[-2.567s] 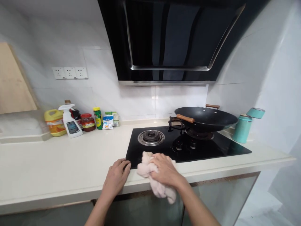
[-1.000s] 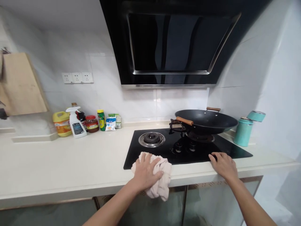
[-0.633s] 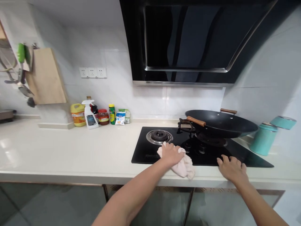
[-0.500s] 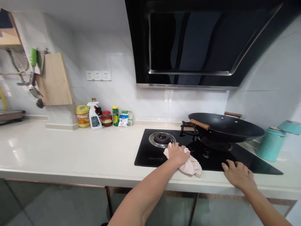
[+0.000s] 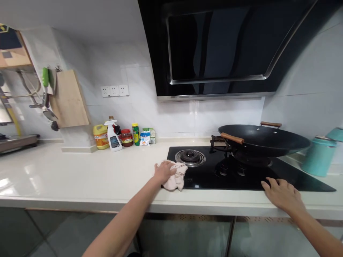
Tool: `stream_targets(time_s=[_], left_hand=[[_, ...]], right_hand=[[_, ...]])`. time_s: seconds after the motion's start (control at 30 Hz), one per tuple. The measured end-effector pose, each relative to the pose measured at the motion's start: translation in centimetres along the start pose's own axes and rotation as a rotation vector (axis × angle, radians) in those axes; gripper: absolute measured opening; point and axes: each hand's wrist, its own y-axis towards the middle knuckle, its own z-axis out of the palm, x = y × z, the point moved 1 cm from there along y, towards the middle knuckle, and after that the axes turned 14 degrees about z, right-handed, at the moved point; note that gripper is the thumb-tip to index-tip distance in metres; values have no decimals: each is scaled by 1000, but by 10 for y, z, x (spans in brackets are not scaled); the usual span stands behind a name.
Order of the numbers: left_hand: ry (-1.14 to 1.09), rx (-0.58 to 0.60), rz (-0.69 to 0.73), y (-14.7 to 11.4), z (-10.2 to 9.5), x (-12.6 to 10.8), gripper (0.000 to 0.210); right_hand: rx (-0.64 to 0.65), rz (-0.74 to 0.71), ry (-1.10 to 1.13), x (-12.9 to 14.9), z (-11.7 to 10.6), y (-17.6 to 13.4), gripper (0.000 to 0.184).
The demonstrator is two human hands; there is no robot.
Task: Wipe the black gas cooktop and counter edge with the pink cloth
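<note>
My left hand [image 5: 164, 172] presses a pale pinkish cloth [image 5: 177, 179] down at the left front corner of the black glass gas stove [image 5: 203, 182]. The fingers bend over the cloth, and part of it lies crumpled to their right. Behind them is the left burner [image 5: 190, 157], bare of any pan. My right hand [image 5: 284, 195] lies open at the stove's front edge, fingertips on the glass and no object in it. A black wok [image 5: 268, 142] with wooden handles sits on the right burner.
A spray bottle [image 5: 113, 137], a yellow jug [image 5: 101, 137], a red-lidded jar [image 5: 127, 138] and small packets [image 5: 145, 138] line the wall. A teal canister [image 5: 319, 157] stands right of the wok. The range hood [image 5: 214, 50] hangs overhead.
My left hand has slid the cloth leftward, from the stove's front middle to its left front corner. My right hand keeps its place by the front edge. The view has shifted slightly.
</note>
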Motion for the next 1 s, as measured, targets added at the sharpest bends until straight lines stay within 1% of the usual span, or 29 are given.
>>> stream_targets(time_s=[0.07, 0.1, 0.13, 0.2, 0.27, 0.33, 0.4, 0.5, 0.57, 0.63, 0.73, 0.83, 0.9, 1.0], left_hand=[[10, 36, -46, -8, -9, 21, 45], [7, 59, -58, -10, -11, 26, 48], [0, 82, -65, -11, -12, 27, 55], [-15, 114, -62, -11, -9, 16, 69], [-21, 126, -33, -11, -3, -8, 76], [-37, 141, 35, -12, 5, -42, 75], [-102, 183, 156, -16, 15, -81, 75], [-183, 206, 370, -17, 32, -136, 75], [-190, 178, 448, -12, 43, -160, 71], [-197, 144, 462, -1, 50, -172, 70], [-205, 109, 402, 17, 52, -168, 78], [-188, 96, 365, 27, 50, -153, 85], [-175, 97, 350, 28, 48, -138, 85], [-122, 67, 295, 19, 44, -110, 75]], right_hand=[[1, 7, -31, 1, 1, -1, 76], [-2, 3, -35, 2, 0, -1, 76], [-6, 3, -37, 2, 0, -2, 76], [-8, 12, -41, 3, -3, -4, 77], [0, 15, -54, 4, -5, -6, 77], [6, 23, -58, 5, -7, -7, 77], [9, 28, -52, 6, -8, -7, 76], [11, 32, -37, 5, -8, -7, 75], [7, 28, -27, 4, -9, -7, 75], [7, 19, -21, 3, -9, -7, 76], [2, 4, -17, 2, -10, -7, 77], [-1, 9, -9, 1, -11, -6, 77], [10, 10, -4, 1, -10, -6, 77], [24, 11, 4, 1, -10, -5, 77]])
